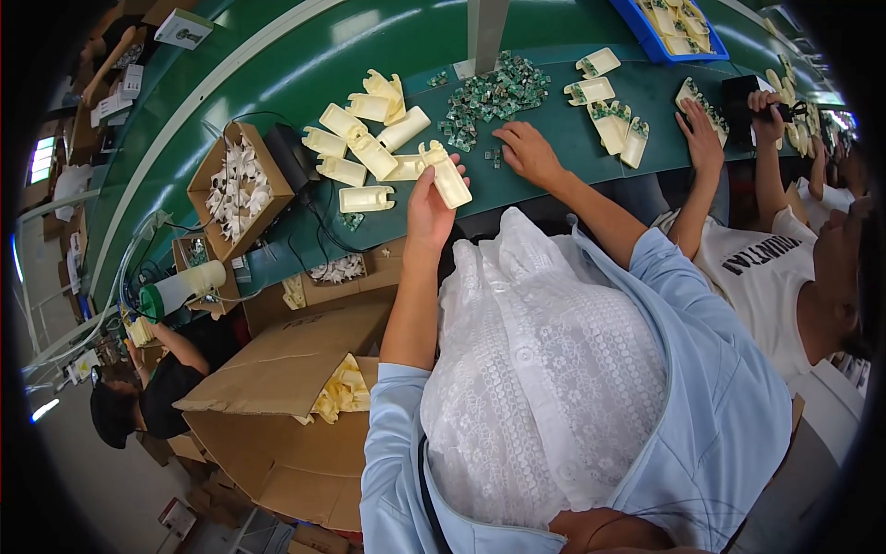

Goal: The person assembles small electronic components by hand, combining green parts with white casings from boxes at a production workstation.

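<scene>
My left hand (431,205) grips a cream plastic housing (448,177), its hollow side facing up. To its left, several similar cream shells (371,152) lie in a loose heap on the green table. My right hand (532,155) rests low over the table with fingers apart, and no held thing shows in it. Its fingertips are at the near right edge of a pile of small green circuit boards (498,97). A few loose boards (494,159) lie just beside the thumb.
Right of the pile lie shells with boards in them (609,126); a co-worker's hand (700,137) touches another. A blue bin (669,32) of shells stands at the far right. At left are a carton of white parts (238,189), cables and a large cardboard box (286,360).
</scene>
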The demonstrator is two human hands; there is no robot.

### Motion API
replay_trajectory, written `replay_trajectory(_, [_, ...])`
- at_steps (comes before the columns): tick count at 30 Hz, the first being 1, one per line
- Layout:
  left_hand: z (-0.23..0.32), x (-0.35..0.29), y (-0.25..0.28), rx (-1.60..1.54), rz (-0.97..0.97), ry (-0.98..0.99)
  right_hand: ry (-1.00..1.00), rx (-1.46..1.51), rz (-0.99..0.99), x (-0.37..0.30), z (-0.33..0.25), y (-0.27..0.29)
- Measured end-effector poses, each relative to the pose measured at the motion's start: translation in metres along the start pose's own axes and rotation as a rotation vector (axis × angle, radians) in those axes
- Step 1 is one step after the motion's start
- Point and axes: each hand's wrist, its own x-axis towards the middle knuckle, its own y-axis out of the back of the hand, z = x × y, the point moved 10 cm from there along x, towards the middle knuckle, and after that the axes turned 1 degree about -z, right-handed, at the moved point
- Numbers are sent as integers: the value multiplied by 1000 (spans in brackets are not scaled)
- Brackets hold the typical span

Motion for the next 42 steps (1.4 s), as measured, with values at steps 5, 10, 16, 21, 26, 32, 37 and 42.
replay_trajectory(5, [-4, 0, 4, -6, 8, 11, 10, 9, 11, -3, -29, 5])
replay_trajectory(10, [-5, -1, -2, 5, -10, 15, -399, 417, -76, -17, 24, -14])
replay_trajectory(16, [-11, -4, -12, 20, -43, 64, -348, 104, 53, -22, 47, 19])
replay_trajectory(21, [-13, -4, -21, 8, -93, 82, -58, -48, 86, -16, 22, 30])
replay_trajectory(26, [-5, -10, -33, 71, -115, 44, -194, 176, 21, -11, 23, 26])
replay_trajectory(32, [11, -24, -72, 159, -162, -57, -52, 469, 222, 44, -96, 113])
replay_trajectory(37, [23, -29, -86, 269, -109, -200, 88, 196, 264, 48, -130, 124])
replay_trajectory(42, [23, -31, -83, 314, -109, -210, 133, 119, 265, 48, -137, 122])
